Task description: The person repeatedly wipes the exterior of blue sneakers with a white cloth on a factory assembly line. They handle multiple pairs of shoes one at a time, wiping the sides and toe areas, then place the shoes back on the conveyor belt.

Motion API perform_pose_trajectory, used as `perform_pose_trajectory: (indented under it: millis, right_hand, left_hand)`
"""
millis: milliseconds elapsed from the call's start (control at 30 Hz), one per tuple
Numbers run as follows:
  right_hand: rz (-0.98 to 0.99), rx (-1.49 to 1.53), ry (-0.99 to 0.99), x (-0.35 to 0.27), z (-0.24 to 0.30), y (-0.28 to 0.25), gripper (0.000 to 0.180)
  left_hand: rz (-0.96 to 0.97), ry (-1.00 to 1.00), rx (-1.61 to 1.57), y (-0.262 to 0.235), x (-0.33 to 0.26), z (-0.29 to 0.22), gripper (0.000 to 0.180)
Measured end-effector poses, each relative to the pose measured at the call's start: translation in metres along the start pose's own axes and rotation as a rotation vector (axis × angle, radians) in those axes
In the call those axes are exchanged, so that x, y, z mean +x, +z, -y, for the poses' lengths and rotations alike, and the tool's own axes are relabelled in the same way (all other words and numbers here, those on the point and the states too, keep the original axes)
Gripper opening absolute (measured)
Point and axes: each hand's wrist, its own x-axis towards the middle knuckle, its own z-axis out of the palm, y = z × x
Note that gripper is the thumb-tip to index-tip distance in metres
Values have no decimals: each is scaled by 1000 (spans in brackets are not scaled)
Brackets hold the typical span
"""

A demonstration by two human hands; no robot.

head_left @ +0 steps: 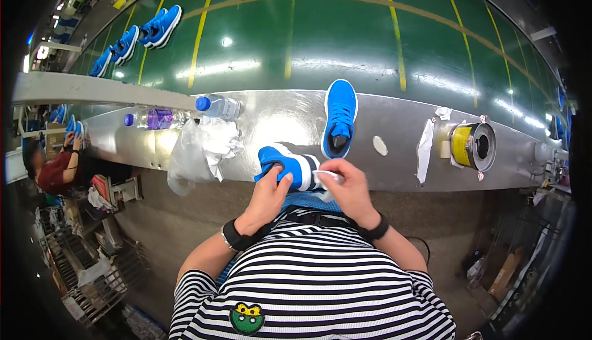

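My left hand (266, 199) is closed round a blue sneaker (298, 168) with a white sole, tilted on its side over the front edge of the metal ledge (370, 170). In my right hand (350, 193) a small white wad, perhaps cloth or paper, is pinched against the shoe's sole edge. A second blue sneaker (340, 107) stands upright just beyond, toe pointing away and laces up. To its right lies a flat white oval piece (380, 146).
A green conveyor belt (259, 38) with yellow lines runs behind the ledge, carrying several blue sneakers (161, 27) at far left. Clear bottles (223, 107) and crumpled white paper (217, 138) sit left. A yellow-labelled tin (473, 146) and white strip (425, 150) are right. Another person (58, 170) works far left.
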Motion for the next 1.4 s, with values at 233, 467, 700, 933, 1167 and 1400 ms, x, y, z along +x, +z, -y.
perform_pose_trajectory:
  millis: [233,467,700,933,1167,1400]
  right_hand:
    - [-164,-377,-110,14,-29,37,12]
    - [-318,-273,16,23,-59,43,9]
    - [-592,-223,-94,19,-88,5,9]
    - [-413,187,27,24,-132,46,10]
    - [-514,-33,-124,40,-142,50,10]
    - [-618,-56,-147,29,-140,61,6]
  left_hand:
    - [207,-38,53,-3,5,-1,38]
    - [202,189,336,13,21,24,32]
    - [195,362,618,31,51,38,24]
    - [265,235,557,34,61,34,31]
    - [323,132,496,32,68,28,34]
    - [345,174,520,29,73,33,31]
